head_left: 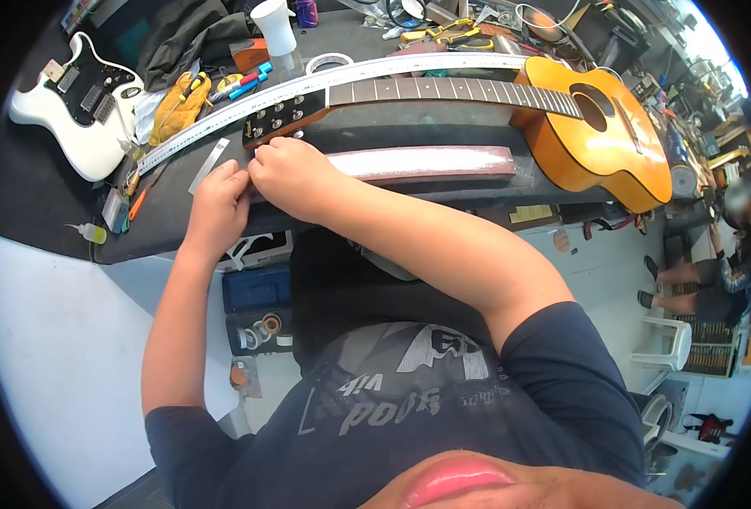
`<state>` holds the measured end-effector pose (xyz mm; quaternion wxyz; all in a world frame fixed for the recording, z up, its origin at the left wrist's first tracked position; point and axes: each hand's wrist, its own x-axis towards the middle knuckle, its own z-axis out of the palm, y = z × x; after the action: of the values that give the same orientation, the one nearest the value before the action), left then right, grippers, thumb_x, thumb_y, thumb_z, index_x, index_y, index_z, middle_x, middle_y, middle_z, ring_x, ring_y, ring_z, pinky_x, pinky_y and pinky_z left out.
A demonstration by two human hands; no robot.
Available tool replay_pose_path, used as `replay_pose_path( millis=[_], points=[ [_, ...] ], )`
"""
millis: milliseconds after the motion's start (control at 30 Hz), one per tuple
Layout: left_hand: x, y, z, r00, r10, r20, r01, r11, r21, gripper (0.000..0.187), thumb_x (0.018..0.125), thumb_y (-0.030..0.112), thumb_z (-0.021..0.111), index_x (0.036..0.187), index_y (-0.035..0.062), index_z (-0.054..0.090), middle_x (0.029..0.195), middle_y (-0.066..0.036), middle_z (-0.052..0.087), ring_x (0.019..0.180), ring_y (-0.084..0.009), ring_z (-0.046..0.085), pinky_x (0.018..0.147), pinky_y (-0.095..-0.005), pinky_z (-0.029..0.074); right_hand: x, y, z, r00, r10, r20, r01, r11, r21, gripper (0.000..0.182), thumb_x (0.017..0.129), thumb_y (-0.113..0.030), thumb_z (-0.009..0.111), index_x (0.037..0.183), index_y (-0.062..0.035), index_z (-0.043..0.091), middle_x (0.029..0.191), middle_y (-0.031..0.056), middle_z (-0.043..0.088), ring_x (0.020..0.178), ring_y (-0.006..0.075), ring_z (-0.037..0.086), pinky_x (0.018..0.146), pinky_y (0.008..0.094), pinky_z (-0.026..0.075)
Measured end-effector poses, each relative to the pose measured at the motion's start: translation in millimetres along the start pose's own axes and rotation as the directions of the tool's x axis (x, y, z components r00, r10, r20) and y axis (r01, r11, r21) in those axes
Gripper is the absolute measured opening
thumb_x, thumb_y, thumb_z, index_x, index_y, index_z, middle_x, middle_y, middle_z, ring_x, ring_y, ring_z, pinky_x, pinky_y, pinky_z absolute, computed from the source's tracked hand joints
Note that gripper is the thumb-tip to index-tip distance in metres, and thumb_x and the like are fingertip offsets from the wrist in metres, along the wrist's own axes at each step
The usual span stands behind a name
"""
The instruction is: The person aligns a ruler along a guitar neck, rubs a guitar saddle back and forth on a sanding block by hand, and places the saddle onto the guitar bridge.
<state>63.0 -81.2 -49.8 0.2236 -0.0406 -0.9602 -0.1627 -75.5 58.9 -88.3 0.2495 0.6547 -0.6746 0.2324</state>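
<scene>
While both hands are pinching at the near end of a long sanding block [431,162], an acoustic guitar [562,114] is lying just behind it on the dark workbench [44,191].

The left hand [217,206] and right hand [291,176] are touching each other, fingers curled closed on the block's end; whether anything small is sitting between the fingertips is hidden. A long steel ruler [325,83] is lying alongside the guitar's neck, and a white electric guitar [78,106] is resting at the far left.

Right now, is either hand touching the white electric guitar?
No. Both the left hand and right hand sit at the end of the long sanding block, well apart from the white electric guitar.
</scene>
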Motion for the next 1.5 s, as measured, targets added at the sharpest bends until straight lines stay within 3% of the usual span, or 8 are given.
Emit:
replay_pose_path(
  millis=[100, 400, 533, 733, 800, 900, 1267, 1500],
  points=[
    [17, 17, 28, 0.995, 0.076, -0.066, -0.079, 0.996, -0.046, 0.010, 0.085, -0.008, 0.066, 0.093, -0.0013, 0.066, 0.089, -0.018, 0.060, 0.089, -0.0427, 0.065, 0.078, -0.0524, 0.053, -33, 23, -25, 0.997, 0.061, 0.036, -0.061, 0.998, -0.003, 0.008, 0.084, -0.010, 0.072, 0.090, -0.0069, 0.069, 0.093, 0.0100, 0.070, 0.095, 0.0295, 0.071, 0.089, 0.0411, 0.059],
    [164, 194, 199, 0.925, 0.349, -0.150, -0.376, 0.898, -0.228, 0.010, 0.082, 0.000, 0.065, 0.089, 0.0036, 0.071, 0.090, -0.018, 0.067, 0.093, -0.0411, 0.070, 0.084, -0.0526, 0.058, -217, 130, -207, 0.912, 0.403, 0.080, -0.385, 0.906, -0.174, 0.014, 0.080, 0.001, 0.069, 0.094, -0.0028, 0.068, 0.097, 0.0130, 0.072, 0.098, 0.0374, 0.070, 0.086, 0.0469, 0.060],
    [131, 156, 166, 0.951, 0.280, -0.131, -0.303, 0.929, -0.212, 0.009, 0.083, -0.002, 0.065, 0.089, 0.0018, 0.070, 0.090, -0.018, 0.066, 0.095, -0.0417, 0.070, 0.084, -0.0515, 0.058, -181, 113, -178, 0.951, 0.294, 0.097, -0.280, 0.951, -0.134, 0.016, 0.081, 0.001, 0.069, 0.096, -0.0042, 0.071, 0.097, 0.0115, 0.072, 0.098, 0.0351, 0.071, 0.086, 0.0463, 0.060],
    [15, 26, 26, 0.996, 0.078, -0.054, -0.079, 0.997, -0.022, 0.011, 0.084, -0.007, 0.066, 0.094, -0.0011, 0.067, 0.088, -0.018, 0.062, 0.088, -0.0432, 0.066, 0.079, -0.0530, 0.054, -36, 25, -19, 0.996, -0.020, -0.082, 0.023, 0.999, 0.029, 0.004, 0.080, -0.013, 0.074, 0.083, -0.0096, 0.072, 0.090, 0.0080, 0.072, 0.091, 0.0280, 0.073, 0.084, 0.0396, 0.061],
    [-9, 1, -4, 0.999, -0.050, -0.009, 0.050, 0.997, -0.057, 0.013, 0.086, -0.008, 0.067, 0.097, -0.0014, 0.068, 0.090, -0.019, 0.061, 0.089, -0.0438, 0.065, 0.078, -0.0519, 0.053, -2, -4, 4, 0.999, -0.014, -0.033, 0.015, 0.999, 0.034, 0.006, 0.082, -0.012, 0.073, 0.087, -0.0091, 0.070, 0.092, 0.0096, 0.071, 0.093, 0.0288, 0.072, 0.088, 0.0408, 0.060],
    [-9, 3, 2, 0.997, -0.073, -0.029, 0.072, 0.997, -0.041, 0.013, 0.086, -0.008, 0.069, 0.098, -0.0016, 0.068, 0.091, -0.019, 0.061, 0.089, -0.0438, 0.064, 0.078, -0.0509, 0.052, -5, -2, 4, 0.997, -0.006, -0.081, 0.009, 0.999, 0.033, 0.006, 0.081, -0.016, 0.073, 0.079, -0.0106, 0.070, 0.086, 0.0103, 0.071, 0.087, 0.0279, 0.073, 0.088, 0.0399, 0.060],
    [165, 192, 200, 0.929, 0.357, -0.098, -0.370, 0.900, -0.232, 0.011, 0.083, -0.001, 0.065, 0.090, 0.0038, 0.071, 0.091, -0.017, 0.069, 0.095, -0.0422, 0.070, 0.086, -0.0520, 0.058, -226, 129, -204, 0.931, 0.363, 0.046, -0.346, 0.914, -0.213, 0.016, 0.078, 0.001, 0.070, 0.093, -0.0045, 0.068, 0.094, 0.0103, 0.069, 0.095, 0.0339, 0.069, 0.083, 0.0460, 0.060],
    [82, 86, 94, 0.986, 0.166, -0.013, -0.166, 0.972, -0.165, 0.013, 0.087, -0.005, 0.065, 0.097, 0.0005, 0.071, 0.091, -0.019, 0.065, 0.091, -0.0424, 0.068, 0.079, -0.0520, 0.055, -117, 81, -100, 0.992, 0.129, 0.009, -0.129, 0.991, -0.023, 0.015, 0.078, -0.005, 0.073, 0.093, -0.0070, 0.071, 0.095, 0.0097, 0.071, 0.093, 0.0319, 0.071, 0.085, 0.0434, 0.061]
  ],
)
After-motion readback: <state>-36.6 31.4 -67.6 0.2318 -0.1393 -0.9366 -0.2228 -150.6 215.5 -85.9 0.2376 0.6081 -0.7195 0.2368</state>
